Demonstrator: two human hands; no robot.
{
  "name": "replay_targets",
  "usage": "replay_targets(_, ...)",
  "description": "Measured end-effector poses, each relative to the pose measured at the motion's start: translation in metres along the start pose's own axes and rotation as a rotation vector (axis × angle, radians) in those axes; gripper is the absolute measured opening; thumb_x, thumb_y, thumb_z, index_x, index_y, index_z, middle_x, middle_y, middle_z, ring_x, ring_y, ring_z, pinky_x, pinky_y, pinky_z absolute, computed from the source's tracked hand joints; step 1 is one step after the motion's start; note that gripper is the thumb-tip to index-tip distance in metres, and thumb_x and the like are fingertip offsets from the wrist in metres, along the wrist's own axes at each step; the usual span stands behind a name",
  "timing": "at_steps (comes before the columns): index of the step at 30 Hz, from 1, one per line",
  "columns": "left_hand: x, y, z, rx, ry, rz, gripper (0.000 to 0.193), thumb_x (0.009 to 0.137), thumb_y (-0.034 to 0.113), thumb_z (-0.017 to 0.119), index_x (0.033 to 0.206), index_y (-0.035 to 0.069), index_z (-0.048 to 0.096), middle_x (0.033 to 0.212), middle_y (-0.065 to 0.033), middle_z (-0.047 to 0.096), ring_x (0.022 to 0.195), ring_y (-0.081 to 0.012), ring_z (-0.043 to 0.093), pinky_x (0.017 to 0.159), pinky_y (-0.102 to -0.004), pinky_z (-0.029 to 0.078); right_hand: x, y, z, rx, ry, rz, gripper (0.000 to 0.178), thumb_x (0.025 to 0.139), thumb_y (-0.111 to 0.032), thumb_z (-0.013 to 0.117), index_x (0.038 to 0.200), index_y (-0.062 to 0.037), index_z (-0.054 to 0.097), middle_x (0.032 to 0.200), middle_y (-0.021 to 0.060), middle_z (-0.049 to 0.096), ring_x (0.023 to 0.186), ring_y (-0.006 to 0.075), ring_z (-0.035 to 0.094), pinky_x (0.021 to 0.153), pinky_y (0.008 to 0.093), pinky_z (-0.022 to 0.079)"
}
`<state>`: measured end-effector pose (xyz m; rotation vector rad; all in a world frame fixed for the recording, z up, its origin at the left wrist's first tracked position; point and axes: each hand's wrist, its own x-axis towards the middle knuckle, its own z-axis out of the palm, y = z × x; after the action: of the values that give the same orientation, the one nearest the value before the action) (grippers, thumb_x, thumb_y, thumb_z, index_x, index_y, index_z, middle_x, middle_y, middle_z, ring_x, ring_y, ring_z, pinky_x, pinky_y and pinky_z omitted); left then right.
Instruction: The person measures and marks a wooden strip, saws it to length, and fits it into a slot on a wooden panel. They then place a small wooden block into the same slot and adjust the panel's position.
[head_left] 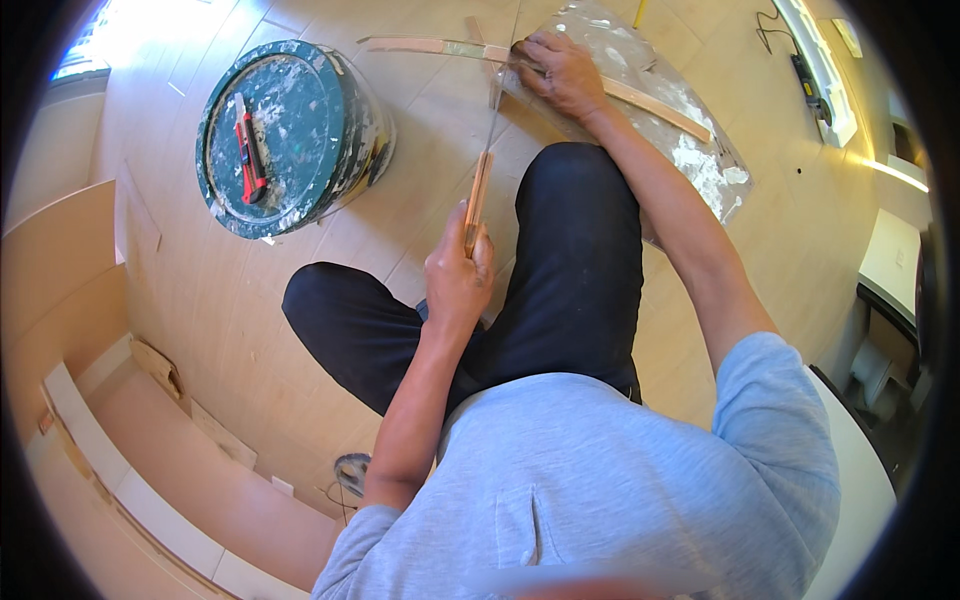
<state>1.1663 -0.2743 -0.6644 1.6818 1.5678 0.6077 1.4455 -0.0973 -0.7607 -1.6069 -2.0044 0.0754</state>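
Wood-look plank floor (230,330), pale, with joint lines, across most of the frame; cabinet panels (60,240) at left.

Left hand (460,270), centre of frame: clamped on a slim wooden piece (479,190), handle-like, pointing up the frame. Thin dark line beyond its tip: blade or floor joint, cannot tell.

Right hand (565,80), top centre, apart from the left: fingers closed down on a long slim strip (655,107). Pale curved length (415,44) on the hand's other side; whether one piece, hidden. Narrow upright strip (473,30) passes close to the fingertips.

Smeared sheet (715,170), upper right, white-blotched, beneath the strip's right end. Hazard: a slick or uneven face could let the strip skid if the hold slackens.

Curved length: springy by its look; could whip or snap if bent further. If the dark line is a blade, the right fingertips lie near its path, and a slip could cut them.

Lidded bucket (368,140), upper left, plaster-spattered. Red-and-black utility knife (250,160) on its lid, blade seemingly out; a knock to the bucket could send it off.
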Motion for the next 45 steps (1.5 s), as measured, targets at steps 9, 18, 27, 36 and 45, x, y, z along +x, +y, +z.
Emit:
replay_targets(9,-0.019,0.004,-0.015,0.022,-0.008,-0.068,0.044,0.098,0.012,0.067,0.139,0.0,0.06,0.077,-0.023,0.068,0.066,-0.0351,0.07,0.063,-0.0419,0.054,-0.001,-0.001,-0.002,-0.018,-0.017,-0.022,0.036,0.091,-0.035,0.07,0.122,-0.0173,0.072,0.118,0.0002,0.067,0.112,0.025,0.063,0.09,0.0431,0.049)
replay_targets(18,-0.014,0.005,-0.01,-0.029,0.014,-0.041,0.041,0.098,0.01,0.066,0.138,0.002,0.061,0.072,-0.0196,0.065,0.062,-0.0323,0.068,0.062,-0.0404,0.054,0.002,-0.006,-0.007,0.025,-0.018,-0.017,0.036,0.088,-0.026,0.073,0.12,-0.01,0.071,0.115,0.0056,0.067,0.108,0.0301,0.063,0.091,0.0437,0.05)
replay_targets(27,-0.028,0.007,-0.021,-0.043,0.004,-0.048,0.04,0.099,0.008,0.065,0.138,0.001,0.06,0.072,-0.0189,0.065,0.06,-0.0303,0.068,0.059,-0.0387,0.054,0.001,-0.004,-0.004,0.024,-0.006,-0.013,0.037,0.088,-0.029,0.073,0.121,-0.0106,0.07,0.116,0.0048,0.067,0.111,0.029,0.063,0.092,0.0444,0.049)
replay_targets(36,-0.054,0.02,-0.034,-0.008,-0.034,-0.099,0.039,0.099,0.007,0.065,0.138,0.002,0.061,0.072,-0.0179,0.066,0.058,-0.0265,0.068,0.057,-0.0372,0.053,0.0,-0.008,-0.007,-0.012,-0.053,0.033,0.037,0.087,-0.029,0.072,0.121,-0.0143,0.071,0.117,0.0033,0.067,0.111,0.0274,0.063,0.09,0.0441,0.048)
replay_targets(45,-0.06,0.033,-0.053,-0.105,0.021,-0.125,0.03,0.102,0.01,0.059,0.13,-0.001,0.064,0.067,-0.0033,0.06,0.056,-0.0084,0.058,0.053,-0.0282,0.048,-0.003,-0.008,-0.008,0.05,-0.087,0.029,0.035,0.089,-0.034,0.069,0.121,-0.0188,0.073,0.115,-0.001,0.068,0.112,0.0242,0.062,0.09,0.0428,0.047)
